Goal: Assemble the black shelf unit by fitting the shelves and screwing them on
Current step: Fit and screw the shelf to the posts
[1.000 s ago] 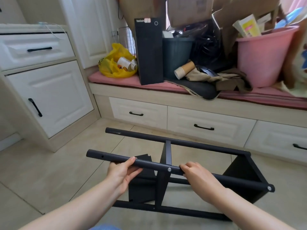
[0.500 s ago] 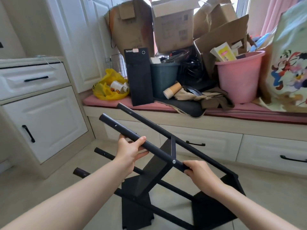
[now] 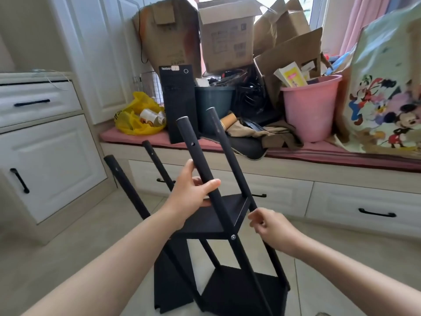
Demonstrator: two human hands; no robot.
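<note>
Here, the left hand (image 3: 191,197) wraps a pole (image 3: 197,156) of the tilted shelf unit (image 3: 211,220); the right hand (image 3: 271,229) curls loosely beside another, grip unclear. Computer tower (image 3: 180,106) lettering unreadable.

A pink cushion (image 3: 341,153) tops a window seat running from ten to three o'clock, above white drawers (image 3: 364,206) with black handles. On it at ten o'clock a yellow bag (image 3: 132,122) holds small containers. Just beside it, at eleven, stands a black computer tower (image 3: 178,110), then a dark bin (image 3: 214,103) at twelve, with paper cups (image 3: 227,120) lying at its foot. Cardboard boxes (image 3: 227,35) rise behind. A pink bucket (image 3: 309,110) sits at two, a cartoon bag (image 3: 387,99) at three, and a white cabinet (image 3: 45,160) at nine.
</note>
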